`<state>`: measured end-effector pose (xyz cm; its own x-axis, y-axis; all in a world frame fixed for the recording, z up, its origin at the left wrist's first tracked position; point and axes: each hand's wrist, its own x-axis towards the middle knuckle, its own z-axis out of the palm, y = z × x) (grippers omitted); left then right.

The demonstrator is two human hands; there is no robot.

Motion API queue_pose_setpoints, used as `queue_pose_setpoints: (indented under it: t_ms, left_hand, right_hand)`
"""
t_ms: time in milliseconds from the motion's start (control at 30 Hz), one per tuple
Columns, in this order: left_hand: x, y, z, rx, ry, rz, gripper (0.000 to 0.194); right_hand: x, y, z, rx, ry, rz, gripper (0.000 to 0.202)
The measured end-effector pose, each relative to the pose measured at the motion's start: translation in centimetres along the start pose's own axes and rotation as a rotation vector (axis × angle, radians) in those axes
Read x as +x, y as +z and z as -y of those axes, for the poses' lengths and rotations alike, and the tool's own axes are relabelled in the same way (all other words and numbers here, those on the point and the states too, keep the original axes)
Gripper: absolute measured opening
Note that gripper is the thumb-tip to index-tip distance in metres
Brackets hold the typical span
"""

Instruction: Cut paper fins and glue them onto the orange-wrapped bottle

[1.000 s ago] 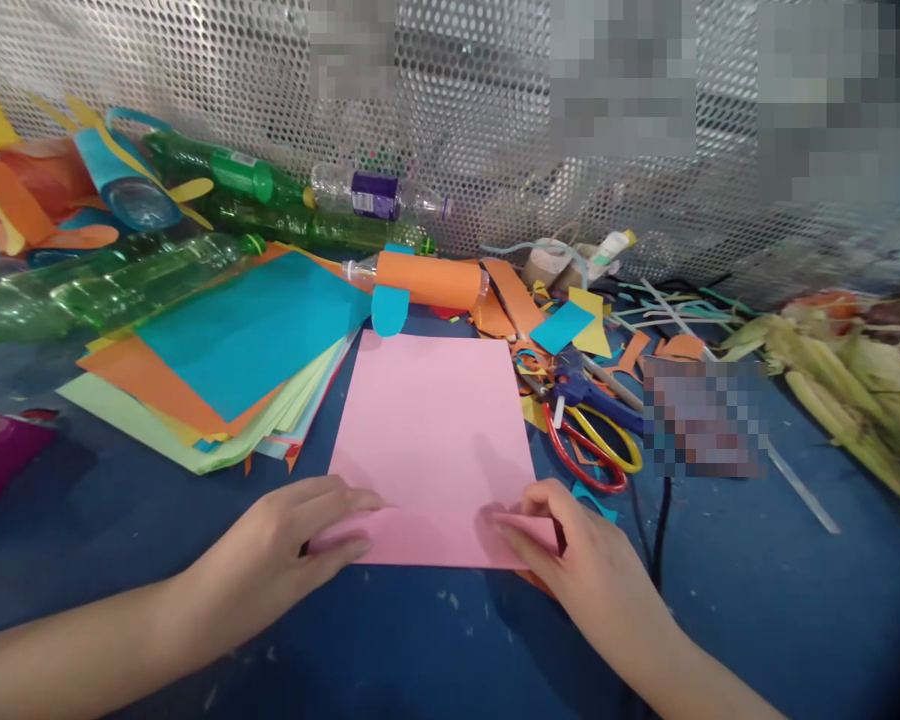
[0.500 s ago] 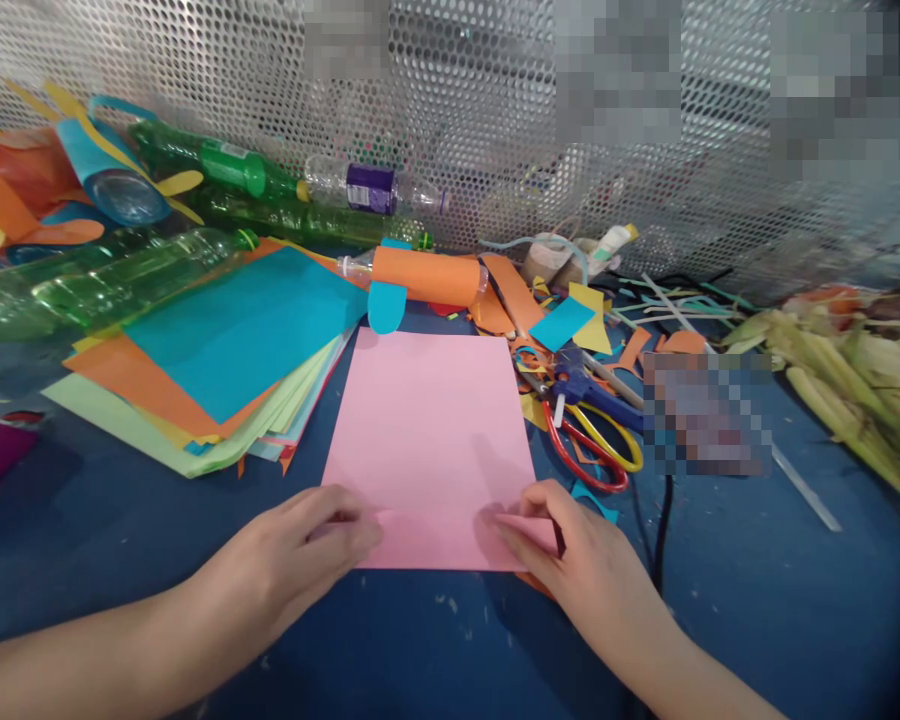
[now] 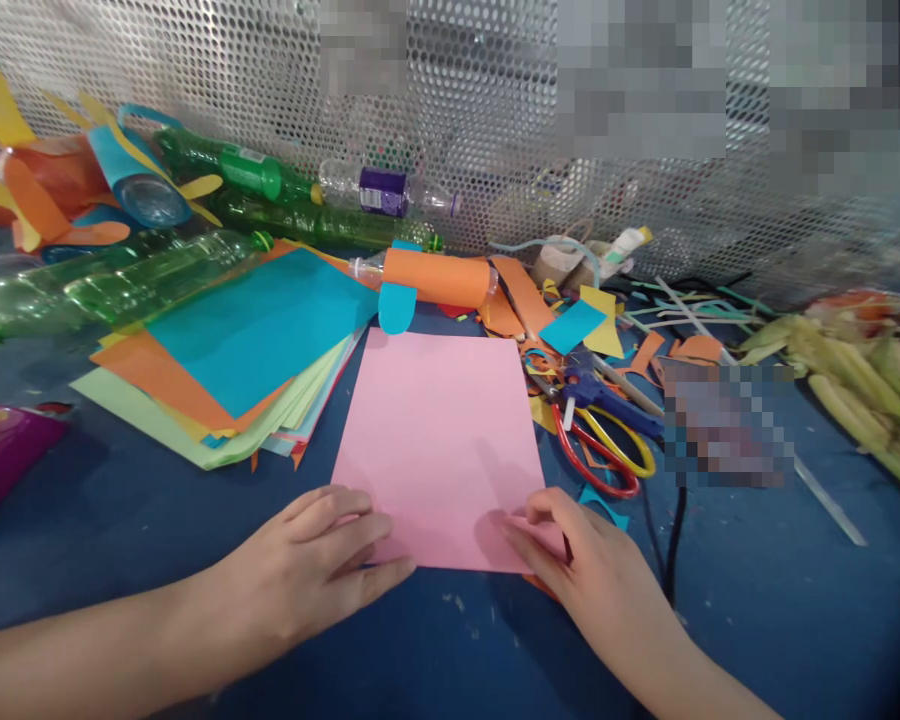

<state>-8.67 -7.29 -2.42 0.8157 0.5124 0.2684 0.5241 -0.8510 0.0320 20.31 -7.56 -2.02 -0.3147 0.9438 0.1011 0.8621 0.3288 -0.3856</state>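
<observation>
Pink paper (image 3: 436, 430) lies between paper stack (image 3: 259, 330) and scissors (image 3: 594, 443), blue table (image 3: 450, 640) along its near edge; right hand (image 3: 604, 560) pinches one near corner; left hand (image 3: 300, 560) covers the other, fingers apart, thumb reaching farther than before.

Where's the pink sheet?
Head view, centre: the pink sheet lies between the coloured paper stack and the scissors, left hand and right hand at its near corners.

Near corner of pink paper (image 3: 439, 430) behind left hand (image 3: 311, 560)
</observation>
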Motion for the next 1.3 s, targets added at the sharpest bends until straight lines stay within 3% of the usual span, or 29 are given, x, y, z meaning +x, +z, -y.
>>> queue_pose_setpoints:
  t_ms: [200, 400, 800, 867, 967, 1033, 1133, 1233, 1300]
  left_hand:
    - [0.7, -1.1, 0.1, -0.037, 0.034, 0.022, 0.037]
    - [0.4, -0.7, -0.3, -0.065, -0.014, 0.006, 0.039]
    - [0.5, -1.0, 0.1, -0.117, 0.021, 0.095, 0.044]
    - [0.6, -1.0, 0.2, -0.116, 0.042, 0.111, 0.044]
    - [0.7, -0.9, 0.3, -0.103, 0.051, 0.094, 0.042]
    - [0.7, -0.8, 0.4, -0.105, 0.062, 0.089, 0.041]
    - [0.8, -0.6, 0.3, -0.118, 0.072, 0.065, 0.036]
    - [0.9, -0.7, 0.3, -0.129, 0.060, 0.060, 0.034]
    - [0.9, -0.8, 0.3, -0.133, 0.064, 0.085, 0.037]
  right_hand:
    - [-0.2, 0.1, -0.2, 0.031, -0.011, 0.010, 0.018]
    - [0.0, 0.1, -0.2, 0.035, 0.008, 0.000, 0.015]
    - [0.1, 0.0, -0.1, 0.023, 0.015, 0.028, 0.017]
    - [0.0, -0.1, 0.0, -0.026, -0.034, -0.014, 0.018]
    - [-0.3, -0.3, 0.4, -0.206, -0.162, -0.271, 0.014]
    - [-0.6, -0.5, 0.9, -0.295, -0.325, -0.400, 0.017]
    - [-1.2, -0.5, 1.5, -0.357, -0.605, -0.328, 0.037]
    - [-1.5, -0.5, 1.9, -0.418, -0.698, -0.307, 0.052]
    - [-1.5, -0.6, 2.1, -0.451, -0.731, -0.321, 0.048]
